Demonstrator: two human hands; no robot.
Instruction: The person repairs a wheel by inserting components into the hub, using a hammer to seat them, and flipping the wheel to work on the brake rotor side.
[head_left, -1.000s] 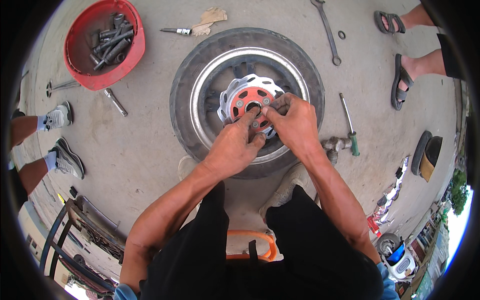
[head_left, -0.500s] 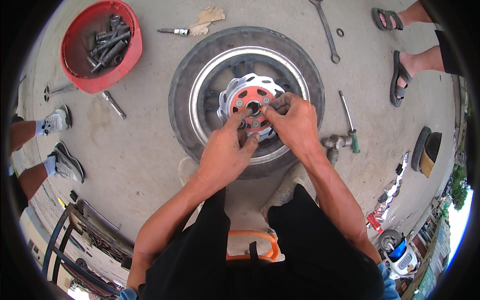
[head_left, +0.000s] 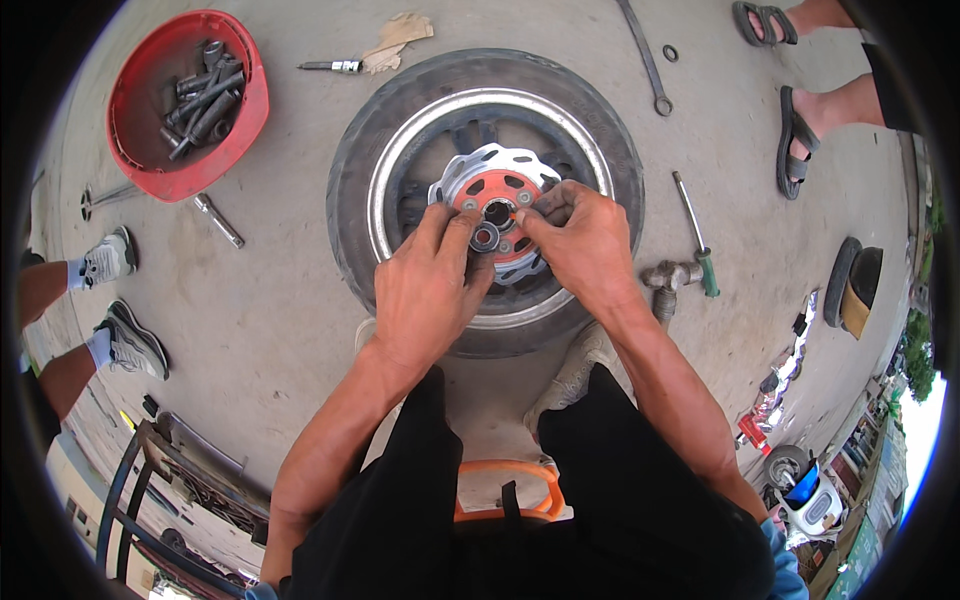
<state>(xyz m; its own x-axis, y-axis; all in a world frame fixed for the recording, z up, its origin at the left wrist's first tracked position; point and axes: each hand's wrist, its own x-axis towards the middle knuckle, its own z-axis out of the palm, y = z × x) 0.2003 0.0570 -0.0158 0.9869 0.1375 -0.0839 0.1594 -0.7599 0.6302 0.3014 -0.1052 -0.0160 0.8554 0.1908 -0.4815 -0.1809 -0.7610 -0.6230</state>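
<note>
A wheel with a black tyre [head_left: 362,150] lies flat on the ground before me. At its middle is a silver wavy-edged brake disc [head_left: 497,157] with a red centre [head_left: 490,186] and a round hub hole [head_left: 498,212]. My left hand [head_left: 425,280] grips a small ring-shaped bearing [head_left: 485,237] over the disc, just beside the hole. My right hand [head_left: 582,240] has thumb and forefinger pinched at the hole's right edge. A speck of orange shows at those fingertips, too small to name.
A red helmet-like bowl [head_left: 122,130] of sockets stands far left. Around the wheel lie a socket tool [head_left: 330,66], a wrench [head_left: 648,60], a screwdriver [head_left: 692,215] and a hammer [head_left: 668,278]. Other people's feet, in sneakers [head_left: 138,340] and sandals [head_left: 790,150], flank the space.
My left forefinger has drawn back from the hub hole, and that hand has shifted left. The bearing, partly covered before, now shows its face. My right hand stays nearly in place.
</note>
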